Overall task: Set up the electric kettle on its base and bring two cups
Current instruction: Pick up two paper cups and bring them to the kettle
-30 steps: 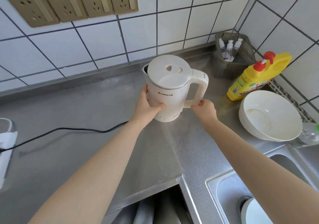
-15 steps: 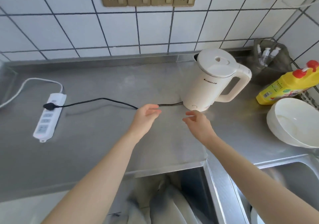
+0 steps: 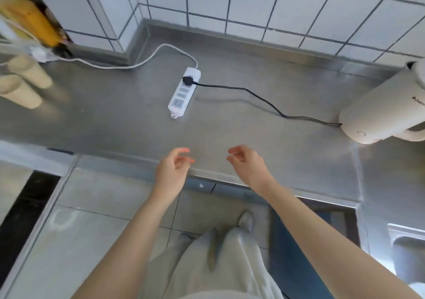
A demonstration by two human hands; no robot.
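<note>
I am holding both of my bare hands over the front edge of a stainless steel counter (image 3: 230,123). My left hand (image 3: 171,171) and right hand (image 3: 249,165) are both empty, fingers loosely curled, grasping nothing. The white electric kettle (image 3: 379,112) is standing at the far right of the counter, partly cut off by the frame edge. Its black cord (image 3: 264,98) is trailing across the counter between the kettle and a white power strip (image 3: 184,92), where its plug is sitting in the top socket. Two beige cups (image 3: 24,84) are standing side by side at the far left, well apart from my hands. Nothing is lying between my hands and the cups.
</note>
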